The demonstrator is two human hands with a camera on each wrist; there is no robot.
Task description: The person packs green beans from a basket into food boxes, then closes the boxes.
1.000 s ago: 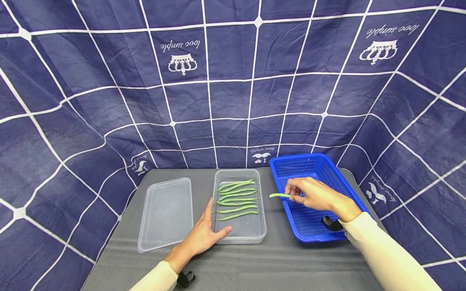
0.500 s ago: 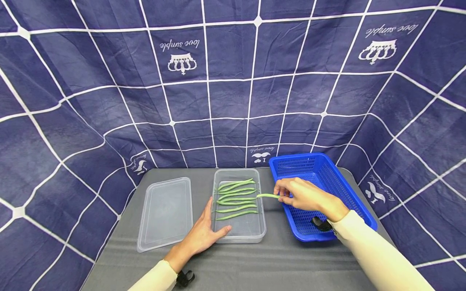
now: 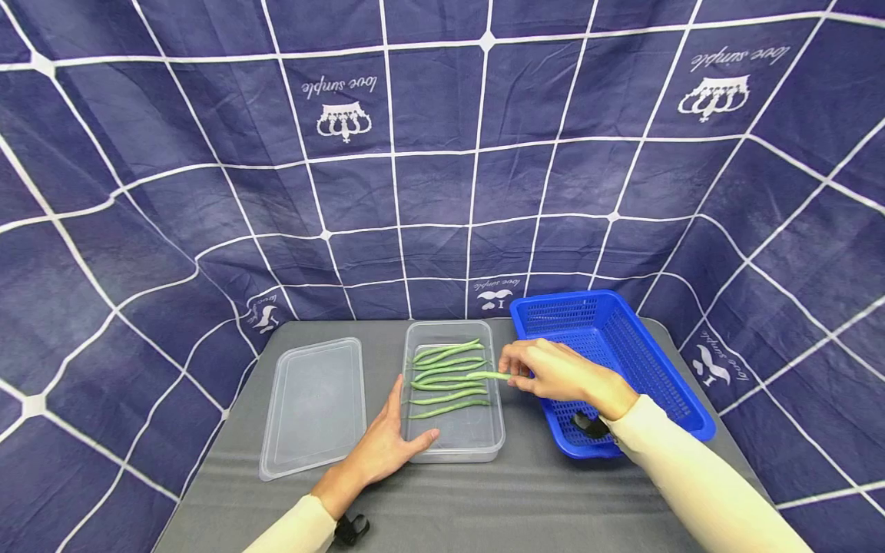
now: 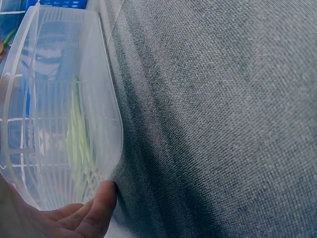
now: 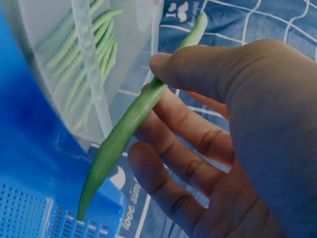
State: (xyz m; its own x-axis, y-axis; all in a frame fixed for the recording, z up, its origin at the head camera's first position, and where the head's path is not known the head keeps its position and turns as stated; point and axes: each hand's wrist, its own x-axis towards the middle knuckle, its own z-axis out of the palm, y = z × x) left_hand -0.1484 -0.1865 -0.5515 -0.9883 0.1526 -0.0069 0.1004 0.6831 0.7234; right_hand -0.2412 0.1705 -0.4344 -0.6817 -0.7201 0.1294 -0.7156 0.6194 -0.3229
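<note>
A clear plastic container (image 3: 456, 439) stands mid-table with several green beans (image 3: 448, 399) lying crosswise in a row inside. Along its left side rests my left hand (image 3: 387, 445), fingers extended against the wall and thumb at the near-left rim; the left wrist view shows the fingertips (image 4: 105, 196) touching the outside. My right hand (image 3: 553, 370) pinches one green bean (image 5: 121, 134) between thumb and fingers. In the head view that bean's left end is over the container's right rim, above the beans lying there.
At the right stands a blue perforated basket (image 3: 664, 384), partly under my right forearm. A translucent lid (image 3: 314, 407) lies flat on the grey tabletop (image 3: 442, 507) to the left. A dark blue patterned cloth (image 3: 442, 184) hangs behind and at both sides.
My right hand has carried the pinched green bean leftward, from over the blue basket to the container's right rim. The left hand has stayed against the container.
</note>
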